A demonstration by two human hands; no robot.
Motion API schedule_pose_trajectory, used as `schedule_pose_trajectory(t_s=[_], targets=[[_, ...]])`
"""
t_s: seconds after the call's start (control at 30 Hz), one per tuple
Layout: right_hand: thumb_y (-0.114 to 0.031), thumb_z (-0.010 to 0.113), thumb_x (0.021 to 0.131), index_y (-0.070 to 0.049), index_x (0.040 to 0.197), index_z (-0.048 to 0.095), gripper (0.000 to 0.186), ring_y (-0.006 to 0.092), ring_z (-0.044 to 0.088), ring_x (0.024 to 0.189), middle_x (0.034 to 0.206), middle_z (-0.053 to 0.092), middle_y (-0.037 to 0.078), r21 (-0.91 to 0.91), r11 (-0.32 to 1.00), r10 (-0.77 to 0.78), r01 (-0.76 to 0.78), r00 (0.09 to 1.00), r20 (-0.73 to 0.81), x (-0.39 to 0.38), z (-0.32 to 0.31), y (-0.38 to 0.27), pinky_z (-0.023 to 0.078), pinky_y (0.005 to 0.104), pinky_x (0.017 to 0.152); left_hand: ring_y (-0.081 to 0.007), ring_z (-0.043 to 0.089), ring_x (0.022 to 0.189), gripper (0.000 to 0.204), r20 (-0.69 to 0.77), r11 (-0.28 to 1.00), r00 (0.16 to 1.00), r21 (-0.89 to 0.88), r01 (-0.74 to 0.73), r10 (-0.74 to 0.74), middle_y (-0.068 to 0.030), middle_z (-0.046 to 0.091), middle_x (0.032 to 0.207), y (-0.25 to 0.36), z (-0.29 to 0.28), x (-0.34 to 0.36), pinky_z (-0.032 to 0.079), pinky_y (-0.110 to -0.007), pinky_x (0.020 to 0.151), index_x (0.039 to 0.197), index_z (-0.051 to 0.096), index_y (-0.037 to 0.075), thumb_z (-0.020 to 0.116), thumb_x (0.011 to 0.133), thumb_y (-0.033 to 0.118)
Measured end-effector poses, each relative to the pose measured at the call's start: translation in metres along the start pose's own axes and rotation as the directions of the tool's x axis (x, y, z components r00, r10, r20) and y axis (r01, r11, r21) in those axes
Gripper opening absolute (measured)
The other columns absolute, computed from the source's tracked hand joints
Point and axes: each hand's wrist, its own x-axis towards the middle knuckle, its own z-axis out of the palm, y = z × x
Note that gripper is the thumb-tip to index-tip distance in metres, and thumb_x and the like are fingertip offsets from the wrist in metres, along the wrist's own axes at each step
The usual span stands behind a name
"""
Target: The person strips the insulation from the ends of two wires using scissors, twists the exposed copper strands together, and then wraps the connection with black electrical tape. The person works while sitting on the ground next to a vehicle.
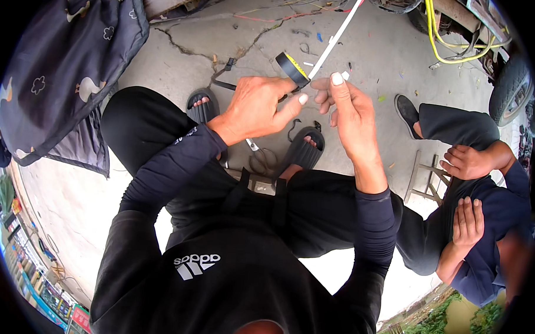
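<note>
Over the gap between my knees, my left hand (261, 108) is closed, its index fingertip against a roll of black tape (292, 71) with a yellow inner ring. A thin white cable (337, 37) slants down from the top edge to these fingertips, and its lower end looks dark, as if taped. My left thumb sticks out below that end. Just to the right, my right hand (353, 111) has its thumb raised and its fingers loosely bent and apart, slightly blurred. I see nothing held in it; the fingertips are close to the cable's end.
Scissors (261, 158) lie on the concrete between my sandals (306, 148). At right a person in dark clothes (484, 216) sits close by, near a small stool frame (426, 178). Yellow cables (439, 49) and a wheel (512, 90) are at upper right; a dark patterned cover (65, 66) hangs at left.
</note>
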Motion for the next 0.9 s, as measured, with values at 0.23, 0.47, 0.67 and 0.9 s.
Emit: schedule_pose_trajectory(t_s=[0.23, 0.47, 0.67, 0.9], targets=[[-0.029, 0.073, 0.093, -0.004, 0.144, 0.053, 0.060, 0.0239, 0.061, 0.120, 0.137, 0.060, 0.012, 0.214, 0.970, -0.164, 0.118, 0.963, 0.214, 0.061, 0.012, 0.037, 0.047, 0.0386, 0.102, -0.0128, 0.043, 0.049, 0.060, 0.270, 0.656, 0.832, -0.517, 0.550, -0.485, -0.0021, 0.046, 0.051, -0.019, -0.016, 0.021, 0.037, -0.034, 0.052, 0.069, 0.069, 0.000, 0.047, 0.103, 0.043], [-0.025, 0.082, 0.087, -0.011, 0.141, 0.057, 0.061, 0.0217, 0.058, 0.120, 0.128, 0.062, 0.007, 0.271, 0.959, -0.010, -0.089, 0.938, 0.345, 0.073, 0.015, 0.037, 0.050, 0.0384, 0.099, -0.0096, 0.038, 0.057, 0.048, 0.311, 0.559, 0.848, -0.646, 0.520, -0.429, -0.0009, 0.040, 0.056, -0.047, -0.006, 0.023, 0.033, -0.032, 0.053, 0.072, 0.063, -0.001, 0.053, 0.102, 0.035], [-0.021, 0.091, 0.076, -0.007, 0.127, 0.063, 0.060, 0.0165, 0.061, 0.103, 0.118, 0.063, 0.004, 0.122, 0.982, 0.118, -0.147, 0.969, 0.217, 0.049, -0.005, 0.041, 0.054, 0.0326, 0.085, -0.0097, 0.035, 0.063, 0.035, 0.306, 0.764, 0.885, -0.452, 0.460, -0.351, -0.0042, 0.038, 0.062, -0.031, 0.003, 0.029, 0.034, -0.032, 0.055, 0.083, 0.060, -0.002, 0.059, 0.102, 0.027], [-0.020, 0.090, 0.076, -0.002, 0.124, 0.063, 0.058, 0.0159, 0.060, 0.096, 0.113, 0.063, 0.006, 0.135, 0.990, 0.009, -0.026, 0.992, 0.123, 0.014, -0.009, 0.053, 0.052, 0.0311, 0.082, -0.0070, 0.038, 0.070, 0.034, 0.235, 0.848, 0.911, -0.343, 0.404, -0.339, -0.0011, 0.044, 0.066, -0.005, 0.017, 0.023, 0.038, -0.029, 0.059, 0.086, 0.061, -0.003, 0.058, 0.104, 0.026]])
